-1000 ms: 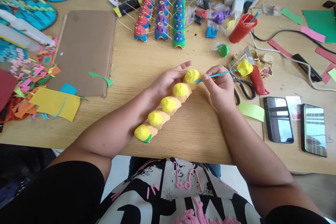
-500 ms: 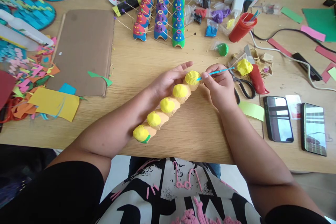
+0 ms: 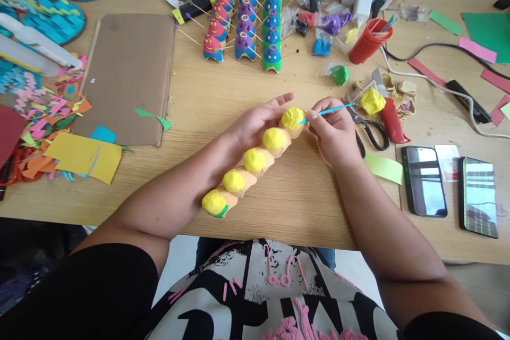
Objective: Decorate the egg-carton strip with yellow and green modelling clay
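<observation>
My left hand (image 3: 255,123) is closed around the far end of an egg carton strip (image 3: 260,162), which slants from lower left to upper right. Yellow clay tops each bump of the strip, and a bit of green shows on the nearest one. Between the thumb and fingers of my right hand (image 3: 333,130) is a thin blue modelling tool (image 3: 332,110). Its left tip touches the yellow clay (image 3: 294,118) on the farthest bump. Some of my left fingers are hidden behind the strip.
Three painted egg carton strips (image 3: 246,21) with sticks stand at the back. Scissors (image 3: 372,130), a yellow clay lump (image 3: 373,101), a red cup (image 3: 368,41) and two phones (image 3: 425,180) lie right. Cardboard (image 3: 127,79) and paper scraps (image 3: 51,117) lie left.
Almost nothing differs. The whole view has shifted very slightly; both hands, the strip and the tool keep the same pose.
</observation>
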Demonstrator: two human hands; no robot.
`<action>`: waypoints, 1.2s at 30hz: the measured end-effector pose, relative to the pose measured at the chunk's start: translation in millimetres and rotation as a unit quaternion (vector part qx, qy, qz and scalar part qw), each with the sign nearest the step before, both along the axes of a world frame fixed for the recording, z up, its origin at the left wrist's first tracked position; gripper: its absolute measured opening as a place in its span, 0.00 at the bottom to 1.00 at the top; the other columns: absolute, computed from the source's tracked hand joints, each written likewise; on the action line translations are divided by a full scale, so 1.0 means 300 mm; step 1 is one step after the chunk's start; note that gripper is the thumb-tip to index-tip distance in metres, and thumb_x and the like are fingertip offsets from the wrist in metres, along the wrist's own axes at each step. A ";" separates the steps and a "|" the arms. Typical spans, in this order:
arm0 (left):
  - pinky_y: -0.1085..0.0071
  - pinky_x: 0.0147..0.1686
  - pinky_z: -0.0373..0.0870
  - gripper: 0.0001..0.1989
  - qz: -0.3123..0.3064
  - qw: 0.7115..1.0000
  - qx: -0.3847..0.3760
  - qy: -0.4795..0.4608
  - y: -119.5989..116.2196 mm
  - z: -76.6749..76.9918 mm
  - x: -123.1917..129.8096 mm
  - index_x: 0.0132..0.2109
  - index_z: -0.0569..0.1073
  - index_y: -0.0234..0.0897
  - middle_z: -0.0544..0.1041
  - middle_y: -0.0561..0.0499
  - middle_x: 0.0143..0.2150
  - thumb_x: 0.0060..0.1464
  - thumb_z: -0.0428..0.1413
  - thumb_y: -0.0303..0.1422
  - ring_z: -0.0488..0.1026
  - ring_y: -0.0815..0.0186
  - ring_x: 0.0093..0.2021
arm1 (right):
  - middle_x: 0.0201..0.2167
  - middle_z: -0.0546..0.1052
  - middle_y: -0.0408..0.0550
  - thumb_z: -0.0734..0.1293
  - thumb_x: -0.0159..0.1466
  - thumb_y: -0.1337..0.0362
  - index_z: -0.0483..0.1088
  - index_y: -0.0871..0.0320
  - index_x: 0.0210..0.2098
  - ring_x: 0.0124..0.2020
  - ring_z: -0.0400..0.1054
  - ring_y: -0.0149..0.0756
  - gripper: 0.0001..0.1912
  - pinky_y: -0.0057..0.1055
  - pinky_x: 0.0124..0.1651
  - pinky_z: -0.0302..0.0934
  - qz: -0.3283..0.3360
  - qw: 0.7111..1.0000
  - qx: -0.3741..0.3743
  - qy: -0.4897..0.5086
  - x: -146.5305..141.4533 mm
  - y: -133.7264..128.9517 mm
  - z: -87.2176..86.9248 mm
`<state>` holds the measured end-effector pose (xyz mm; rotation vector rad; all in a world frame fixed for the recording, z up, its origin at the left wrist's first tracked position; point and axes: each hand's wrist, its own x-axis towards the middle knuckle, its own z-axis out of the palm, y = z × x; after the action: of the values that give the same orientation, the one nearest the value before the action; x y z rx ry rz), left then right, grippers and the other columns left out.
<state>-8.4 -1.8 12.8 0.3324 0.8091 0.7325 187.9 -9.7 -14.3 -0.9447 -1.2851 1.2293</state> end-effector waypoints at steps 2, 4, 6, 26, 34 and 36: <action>0.63 0.39 0.79 0.36 0.000 1.000 -0.003 0.007 -0.003 0.008 0.000 0.76 0.64 0.56 0.89 0.50 0.42 0.64 0.60 0.35 0.88 0.51 0.43 | 0.27 0.67 0.37 0.81 0.60 0.42 0.70 0.54 0.34 0.27 0.57 0.26 0.25 0.28 0.30 0.51 0.005 1.000 0.002 -0.005 -0.002 -0.003 0.003; 0.64 0.39 0.79 0.36 0.001 1.000 -0.003 0.015 -0.006 0.016 0.000 0.76 0.64 0.55 0.89 0.50 0.42 0.64 0.60 0.35 0.87 0.50 0.44 | 0.26 0.66 0.36 0.82 0.59 0.43 0.70 0.53 0.34 0.27 0.56 0.26 0.25 0.28 0.29 0.50 0.004 1.000 -0.004 0.008 -0.004 -0.007 0.010; 0.65 0.38 0.78 0.36 0.004 1.000 -0.001 0.016 -0.009 0.023 0.000 0.76 0.64 0.55 0.89 0.50 0.42 0.64 0.60 0.35 0.87 0.51 0.44 | 0.25 0.64 0.36 0.82 0.58 0.43 0.69 0.53 0.33 0.25 0.53 0.26 0.26 0.28 0.28 0.47 0.003 0.999 -0.015 0.042 -0.006 -0.008 0.018; 0.65 0.36 0.78 0.34 -0.007 1.000 -0.011 -0.003 0.001 0.005 -0.006 0.76 0.66 0.56 0.88 0.50 0.39 0.66 0.58 0.33 0.88 0.53 0.41 | 0.23 0.62 0.34 0.83 0.56 0.49 0.65 0.53 0.31 0.21 0.50 0.23 0.25 0.28 0.24 0.42 0.002 0.996 -0.058 0.068 -0.008 0.001 0.023; 0.66 0.34 0.77 0.33 0.006 1.000 -0.005 0.008 -0.002 0.011 -0.004 0.75 0.68 0.57 0.88 0.49 0.39 0.65 0.59 0.34 0.87 0.52 0.41 | 0.23 0.60 0.34 0.80 0.59 0.45 0.63 0.52 0.30 0.22 0.50 0.25 0.26 0.28 0.25 0.45 -0.005 0.996 -0.029 0.084 -0.006 -0.004 0.023; 0.66 0.33 0.77 0.33 0.000 1.000 -0.005 0.006 -0.002 0.012 -0.005 0.75 0.68 0.57 0.88 0.50 0.38 0.65 0.59 0.32 0.87 0.53 0.39 | 0.23 0.62 0.34 0.81 0.58 0.45 0.64 0.52 0.31 0.22 0.51 0.25 0.27 0.28 0.25 0.45 -0.004 0.996 -0.038 0.075 -0.008 -0.005 0.023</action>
<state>-10.0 -2.4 16.4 0.3281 0.8247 0.7274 185.5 -11.2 -7.4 -0.8932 -1.1229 1.3244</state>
